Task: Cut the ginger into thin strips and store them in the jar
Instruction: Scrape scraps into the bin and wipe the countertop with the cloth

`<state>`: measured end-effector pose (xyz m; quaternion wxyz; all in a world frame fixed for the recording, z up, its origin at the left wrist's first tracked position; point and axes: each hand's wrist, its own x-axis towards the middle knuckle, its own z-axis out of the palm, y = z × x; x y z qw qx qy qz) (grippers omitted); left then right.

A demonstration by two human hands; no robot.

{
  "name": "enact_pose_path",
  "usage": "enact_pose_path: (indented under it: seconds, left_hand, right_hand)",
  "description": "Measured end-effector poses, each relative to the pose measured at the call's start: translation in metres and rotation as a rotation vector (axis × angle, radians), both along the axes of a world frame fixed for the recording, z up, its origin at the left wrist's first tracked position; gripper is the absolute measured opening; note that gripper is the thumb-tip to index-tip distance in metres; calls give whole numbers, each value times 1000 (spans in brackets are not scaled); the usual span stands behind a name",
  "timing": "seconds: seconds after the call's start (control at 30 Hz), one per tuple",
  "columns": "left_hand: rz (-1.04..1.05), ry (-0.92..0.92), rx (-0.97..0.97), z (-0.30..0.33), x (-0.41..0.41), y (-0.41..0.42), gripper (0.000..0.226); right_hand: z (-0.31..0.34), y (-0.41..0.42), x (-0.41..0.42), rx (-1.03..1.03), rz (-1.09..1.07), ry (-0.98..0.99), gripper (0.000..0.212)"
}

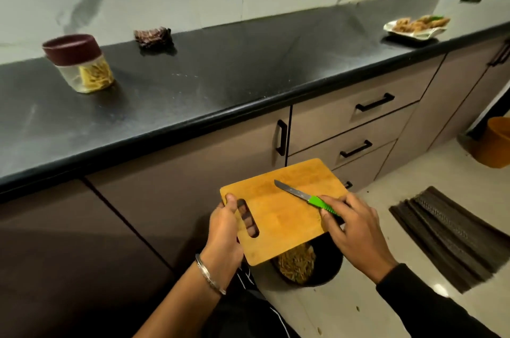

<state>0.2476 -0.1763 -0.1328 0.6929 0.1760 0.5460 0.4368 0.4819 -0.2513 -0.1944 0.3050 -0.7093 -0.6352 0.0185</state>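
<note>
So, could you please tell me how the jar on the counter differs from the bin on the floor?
The jar is clear plastic with a maroon lid on; the bin is dark and open-topped. The jar stands in full view on the counter; the bin sits low on the floor, partly hidden under the board that both hands hold. The jar's strips look pale yellow; the bin's scraps look duller, brownish. Both are round and hold thin strips.
</note>
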Motion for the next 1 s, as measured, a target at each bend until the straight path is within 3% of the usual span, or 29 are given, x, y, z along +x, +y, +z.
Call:
enact_pose_path:
  seconds: [0.33,0.6,0.77,1.0]
  left_hand:
    - [-4,54,143,122,-61,-22,41]
    - [121,160,236,193,-126,-2,34]
    - [200,234,267,215,-165,28,36]
    - [234,300,202,205,-216,90,31]
  right_hand:
    - [130,2,-37,225,189,20,42]
    - [194,63,-104,352,310,-48,40]
    - [216,119,-149,288,409,-69,46]
    - [219,188,-195,116,486,-111,35]
